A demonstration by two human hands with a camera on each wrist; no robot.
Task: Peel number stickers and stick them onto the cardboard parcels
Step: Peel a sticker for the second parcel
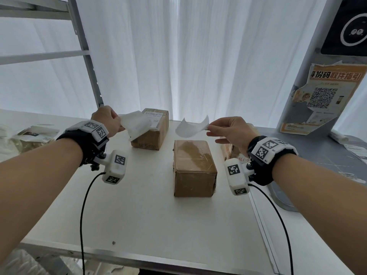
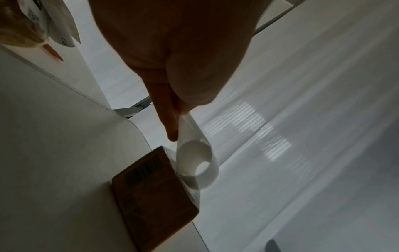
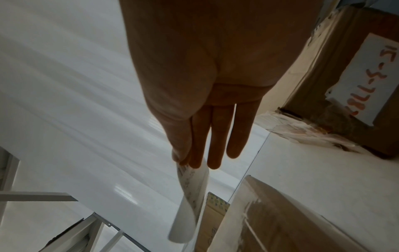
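My right hand (image 1: pixel 210 129) pinches a curled white sticker (image 1: pixel 191 129) by its right end, in the air above the near cardboard parcel (image 1: pixel 193 167). In the right wrist view the sticker (image 3: pixel 190 204) hangs from thumb and fingers, with faint print on it. My left hand (image 1: pixel 117 124) grips the curled white backing strip (image 1: pixel 137 124) over the far parcel (image 1: pixel 152 132), which bears a shipping label. The backing (image 2: pixel 196 167) curls into a loop in the left wrist view, above that parcel (image 2: pixel 151 191).
A third parcel (image 3: pixel 354 71) with a hand-numbered white label sits behind my right hand. Plastic-bagged packets (image 1: pixel 29 137) lie at the table's left. A metal shelf frame (image 1: pixel 85 52) stands at back left, a grey post with a QR poster (image 1: pixel 321 98) at right. White curtain behind.
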